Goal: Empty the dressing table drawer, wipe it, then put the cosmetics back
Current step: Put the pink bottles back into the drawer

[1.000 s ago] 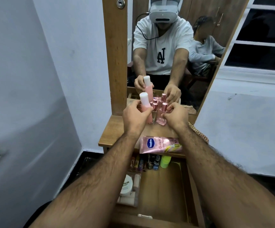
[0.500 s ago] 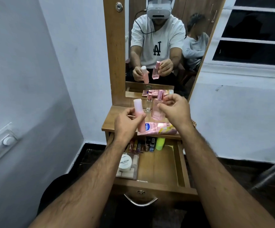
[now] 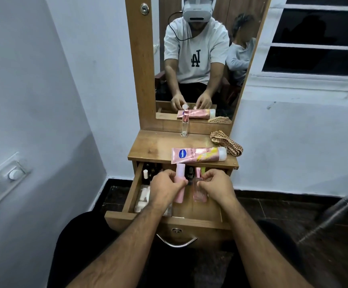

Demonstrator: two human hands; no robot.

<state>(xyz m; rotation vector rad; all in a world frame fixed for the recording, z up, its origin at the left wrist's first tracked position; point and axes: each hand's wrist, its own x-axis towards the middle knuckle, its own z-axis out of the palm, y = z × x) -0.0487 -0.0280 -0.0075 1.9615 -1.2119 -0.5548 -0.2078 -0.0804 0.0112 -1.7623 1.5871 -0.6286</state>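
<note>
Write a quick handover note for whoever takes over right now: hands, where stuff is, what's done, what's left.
Left hand grips the pink tube; right hand pinches the pink perfume bottle. Both are over the open drawer.
On top: lotion tube, clear bottle, checked cloth.
Done: small bottles already stand at the drawer's back.
Left: set these two in, then the lotion and clear bottle.

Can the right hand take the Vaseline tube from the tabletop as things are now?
Probably not yet: the right hand already pinches a pink perfume bottle over the open drawer. The Vaseline tube itself lies uncovered nearby.
</note>
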